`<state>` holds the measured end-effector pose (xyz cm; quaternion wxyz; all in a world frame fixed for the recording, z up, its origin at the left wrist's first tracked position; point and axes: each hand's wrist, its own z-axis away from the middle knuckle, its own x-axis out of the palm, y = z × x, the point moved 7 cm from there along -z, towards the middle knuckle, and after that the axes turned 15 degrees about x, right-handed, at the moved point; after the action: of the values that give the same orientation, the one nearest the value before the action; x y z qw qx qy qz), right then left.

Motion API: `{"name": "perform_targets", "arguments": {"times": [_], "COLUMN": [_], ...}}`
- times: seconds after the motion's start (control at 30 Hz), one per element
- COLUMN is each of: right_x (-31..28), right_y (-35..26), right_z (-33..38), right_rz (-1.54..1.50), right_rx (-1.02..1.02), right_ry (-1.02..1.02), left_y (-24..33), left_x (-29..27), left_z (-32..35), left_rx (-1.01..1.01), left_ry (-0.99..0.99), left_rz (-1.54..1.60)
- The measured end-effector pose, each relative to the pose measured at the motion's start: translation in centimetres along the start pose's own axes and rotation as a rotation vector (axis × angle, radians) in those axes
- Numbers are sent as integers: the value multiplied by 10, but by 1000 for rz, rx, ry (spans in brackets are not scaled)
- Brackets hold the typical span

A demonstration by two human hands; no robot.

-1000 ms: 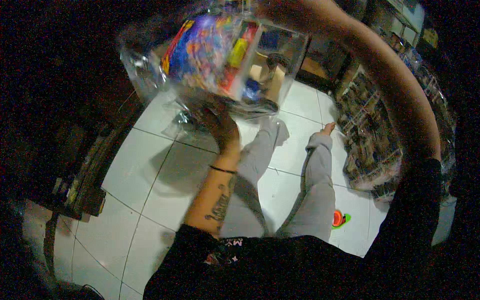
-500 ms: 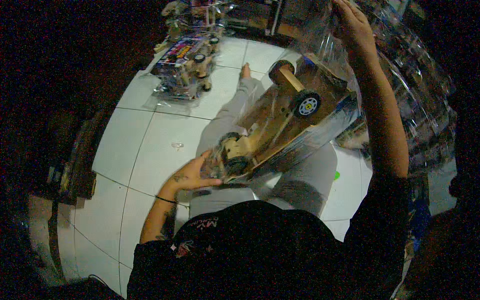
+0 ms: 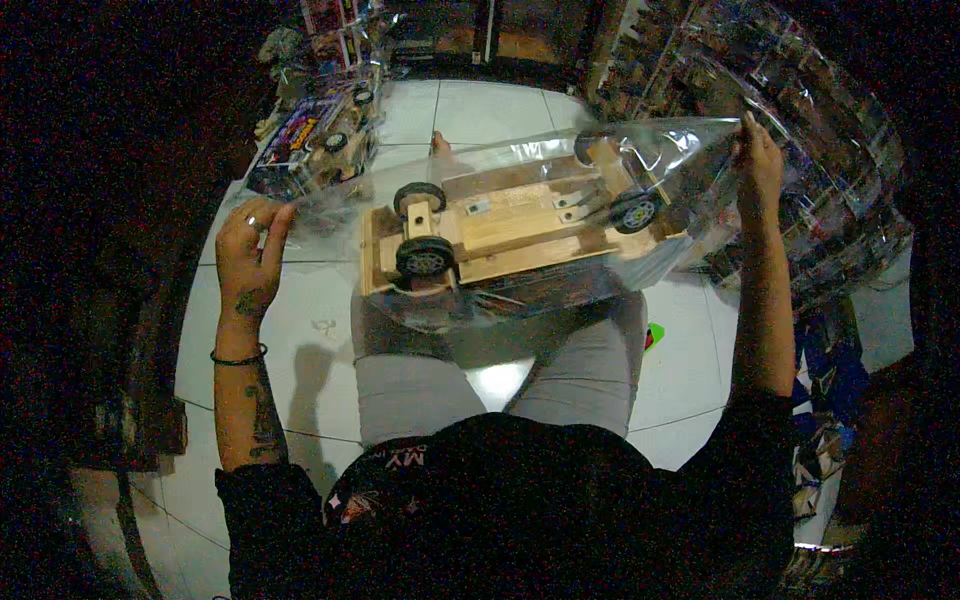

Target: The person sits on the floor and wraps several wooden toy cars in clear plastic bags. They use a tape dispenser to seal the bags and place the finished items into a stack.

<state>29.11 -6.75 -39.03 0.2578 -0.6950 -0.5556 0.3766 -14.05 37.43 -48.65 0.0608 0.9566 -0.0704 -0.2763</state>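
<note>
A wooden toy truck (image 3: 510, 222) lies underside up inside a clear plastic bag (image 3: 515, 305), over my lap. Its black wheels and pale wooden axle blocks face me. My left hand (image 3: 252, 245) pinches the bag's left end between thumb and fingers. At the upper right my right hand (image 3: 760, 158) grips the opposite corner of the bag, drawn out taut to a point. Neither hand touches the truck itself. Glare and creases in the plastic blur the truck's right end.
More wrapped toy trucks (image 3: 318, 140) stand at the far left on the white tiled floor (image 3: 410, 110). A large pile of plastic-wrapped goods (image 3: 800, 170) rises at the right. Beside my right thigh lies a small green object (image 3: 655, 337). Dark furniture lines the left side.
My left hand has left the truck's lower end and moved up-left to the bag's end. The right hand came down and outward. The truck has turned from steeply slanted to nearly level.
</note>
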Motion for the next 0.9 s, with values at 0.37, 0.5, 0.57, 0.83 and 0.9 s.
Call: {"name": "perform_targets", "arguments": {"times": [0.37,0.5,0.57,0.83,0.9], "right_x": [215,272,286,229,207], "right_y": [-159,-147,-137,-110,-65], "right_z": [133,171,184,158,141], "right_rz": [-154,72,221,355,766], "right_rx": [-301,-453,-475,-688,-388], "right_ry": [-726,-945,-938,-1255,-1518], "left_y": [100,91,93,46,37], "left_x": [184,247,247,209,200], "left_z": [-50,-43,-42,-10,-17], "left_rx": [43,-94,-30,-433,-404], "left_ry": [-264,-554,-360,19,171], "left_rz": [522,600,554,360,597]}}
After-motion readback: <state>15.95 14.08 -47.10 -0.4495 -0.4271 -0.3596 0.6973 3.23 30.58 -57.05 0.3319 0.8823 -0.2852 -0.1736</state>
